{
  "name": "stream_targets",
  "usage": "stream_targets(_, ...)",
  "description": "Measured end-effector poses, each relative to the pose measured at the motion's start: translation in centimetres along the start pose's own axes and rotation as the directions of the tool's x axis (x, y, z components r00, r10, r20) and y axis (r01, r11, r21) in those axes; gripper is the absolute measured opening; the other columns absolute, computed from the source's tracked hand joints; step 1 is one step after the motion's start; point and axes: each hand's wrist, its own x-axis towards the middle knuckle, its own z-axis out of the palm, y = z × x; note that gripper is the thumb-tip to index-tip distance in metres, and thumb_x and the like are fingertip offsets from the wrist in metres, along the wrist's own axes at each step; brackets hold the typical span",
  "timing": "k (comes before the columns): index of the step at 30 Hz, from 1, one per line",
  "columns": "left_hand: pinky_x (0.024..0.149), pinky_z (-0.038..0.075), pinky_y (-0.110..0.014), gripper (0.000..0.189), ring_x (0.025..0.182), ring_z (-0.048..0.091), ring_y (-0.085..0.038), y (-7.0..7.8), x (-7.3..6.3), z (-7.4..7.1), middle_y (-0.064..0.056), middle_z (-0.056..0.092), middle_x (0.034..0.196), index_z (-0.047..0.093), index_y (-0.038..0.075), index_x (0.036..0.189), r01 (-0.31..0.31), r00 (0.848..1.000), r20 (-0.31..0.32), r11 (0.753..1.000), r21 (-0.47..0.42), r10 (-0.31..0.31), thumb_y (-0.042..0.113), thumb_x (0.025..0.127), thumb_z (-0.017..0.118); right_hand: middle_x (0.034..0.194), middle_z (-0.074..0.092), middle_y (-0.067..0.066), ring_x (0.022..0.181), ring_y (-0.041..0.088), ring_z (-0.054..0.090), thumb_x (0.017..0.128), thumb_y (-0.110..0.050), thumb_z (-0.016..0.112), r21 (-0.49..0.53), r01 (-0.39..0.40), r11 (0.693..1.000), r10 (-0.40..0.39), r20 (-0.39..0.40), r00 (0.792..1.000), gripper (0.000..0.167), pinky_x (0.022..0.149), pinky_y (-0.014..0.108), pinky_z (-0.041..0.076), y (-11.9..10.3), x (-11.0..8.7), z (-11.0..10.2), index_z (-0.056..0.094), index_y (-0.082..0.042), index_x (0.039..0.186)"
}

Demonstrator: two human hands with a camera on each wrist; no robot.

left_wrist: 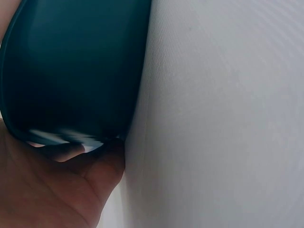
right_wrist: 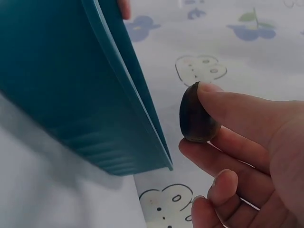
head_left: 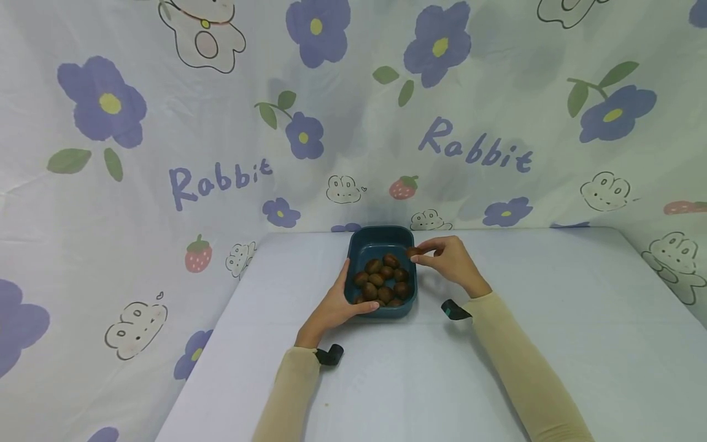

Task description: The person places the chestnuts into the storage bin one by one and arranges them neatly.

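Note:
A dark teal plastic box [head_left: 371, 250] with rounded corners stands at the far middle of the table. Several brown chestnuts [head_left: 385, 294] are gathered in its near half, while its far end shows bare bottom. My left hand [head_left: 333, 309] grips the box at its near left corner, thumb over the near rim and fingers along the left side. Just over the right rim, my right hand [head_left: 450, 263] pinches a single chestnut [right_wrist: 195, 118] between thumb and fingertips. The right wrist view shows this chestnut beside the box's outer wall [right_wrist: 71, 95], with the other fingers curled below.
A white cloth covers the table [head_left: 525, 294], and a printed curtain [head_left: 353, 110] with flowers and rabbits hangs right behind the box. Dark wrist cameras [head_left: 330, 355] stick out from both sleeves close above the table.

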Motion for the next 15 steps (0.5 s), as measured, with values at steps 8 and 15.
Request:
stream_targets(8, 0.125, 0.02, -0.07, 0.135, 0.163, 0.014, -0.036, 0.0, -0.1, 0.0, -0.002, 0.005, 0.177, -0.006, 0.041, 0.165, 0.009, 1.0, 0.003, 1.0, -0.004, -0.009, 0.07, 0.07, 0.086, 0.11, 0.08, 0.011, 0.084, 0.021, 0.056, 0.086, -0.033, 0.086, -0.005, 0.023, 1.0, -0.023, 0.055, 0.998, 0.037, 0.07, 0.029, 0.046, -0.4, 0.0, 1.0, 0.081, -0.007, 0.111)
stream_targets(15, 0.123, 0.022, -0.072, 0.134, 0.162, 0.015, -0.039, 0.1, -0.1, 0.1, -0.004, 0.006, 0.177, -0.005, 0.039, 0.166, 0.005, 1.0, 0.003, 1.0, 0.004, -0.005, 0.069, 0.071, 0.085, 0.11, 0.08, 0.01, 0.075, 0.018, 0.051, 0.085, -0.034, 0.087, -0.037, 0.035, 0.999, -0.032, 0.093, 0.995, 0.034, 0.06, 0.027, 0.042, -0.6, -0.1, 2.2, 0.082, -0.009, 0.107)
